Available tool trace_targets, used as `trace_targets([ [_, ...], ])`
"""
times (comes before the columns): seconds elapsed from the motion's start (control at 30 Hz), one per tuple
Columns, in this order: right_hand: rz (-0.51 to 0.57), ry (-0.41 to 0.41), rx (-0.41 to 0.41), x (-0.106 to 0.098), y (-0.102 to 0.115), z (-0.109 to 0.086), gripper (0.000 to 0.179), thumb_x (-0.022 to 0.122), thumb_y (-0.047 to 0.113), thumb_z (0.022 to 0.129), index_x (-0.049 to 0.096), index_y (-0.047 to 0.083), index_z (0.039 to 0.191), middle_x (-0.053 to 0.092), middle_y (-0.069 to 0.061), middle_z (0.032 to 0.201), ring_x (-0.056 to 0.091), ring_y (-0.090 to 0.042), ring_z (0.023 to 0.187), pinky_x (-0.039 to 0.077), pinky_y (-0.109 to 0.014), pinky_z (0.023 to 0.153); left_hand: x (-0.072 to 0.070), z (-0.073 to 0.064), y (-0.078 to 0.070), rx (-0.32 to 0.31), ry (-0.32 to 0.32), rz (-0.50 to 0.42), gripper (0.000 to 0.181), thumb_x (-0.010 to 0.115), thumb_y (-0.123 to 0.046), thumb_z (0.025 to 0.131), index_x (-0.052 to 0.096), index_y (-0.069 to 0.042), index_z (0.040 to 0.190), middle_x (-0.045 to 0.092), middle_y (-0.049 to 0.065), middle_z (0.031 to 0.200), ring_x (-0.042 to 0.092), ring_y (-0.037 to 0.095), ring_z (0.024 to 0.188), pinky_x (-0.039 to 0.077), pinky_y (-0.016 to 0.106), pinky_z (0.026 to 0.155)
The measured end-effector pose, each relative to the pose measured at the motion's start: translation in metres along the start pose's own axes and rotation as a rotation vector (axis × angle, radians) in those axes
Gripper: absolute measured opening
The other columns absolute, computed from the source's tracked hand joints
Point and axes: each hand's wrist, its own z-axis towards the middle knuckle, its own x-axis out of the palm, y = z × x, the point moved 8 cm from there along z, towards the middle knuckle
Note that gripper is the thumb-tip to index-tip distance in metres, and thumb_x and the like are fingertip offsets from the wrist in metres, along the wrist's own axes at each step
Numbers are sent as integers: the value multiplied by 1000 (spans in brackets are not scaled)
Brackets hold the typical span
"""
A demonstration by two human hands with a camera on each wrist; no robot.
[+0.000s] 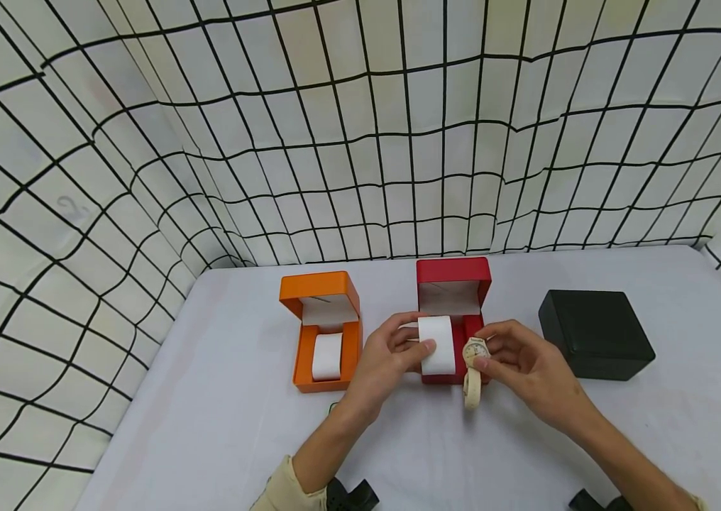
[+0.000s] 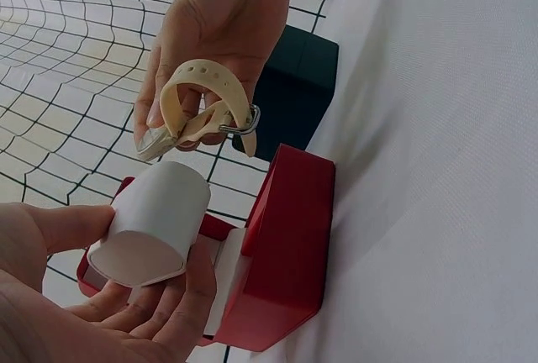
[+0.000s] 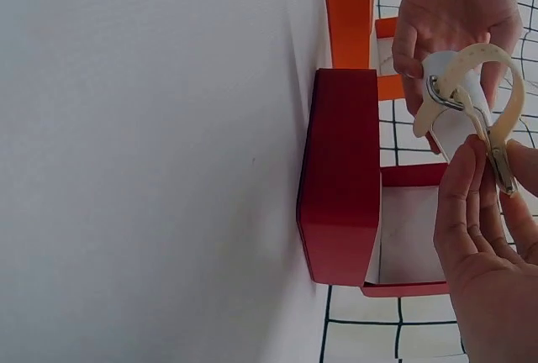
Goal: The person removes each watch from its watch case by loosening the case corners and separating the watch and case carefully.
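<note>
My left hand grips a white watch cushion over the open red box, thumb on one side and fingers on the other. In the left wrist view the cushion shows its rounded, hollow end. To its right, my right hand pinches a cream wristwatch by its case between thumb and fingers. The strap is buckled into a loop and hangs below the dial. Watch and cushion are side by side, and the right wrist view shows the strap overlapping the cushion.
An open orange box with a white cushion inside stands to the left. A closed dark green box sits at the right. White cloth covers the table, and black netting rises behind and at the left.
</note>
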Motion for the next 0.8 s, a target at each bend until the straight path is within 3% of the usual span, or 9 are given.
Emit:
trace_targets([
  [0.8, 55, 92, 125, 17, -17, -13, 35, 79, 16, 93, 62, 6, 122, 71, -16, 106, 76, -15, 84, 64, -25, 78, 0, 0, 2, -7, -5, -12, 49, 70, -25, 99, 57, -15, 145, 72, 15, 131, 70, 23, 116, 61, 31, 94],
])
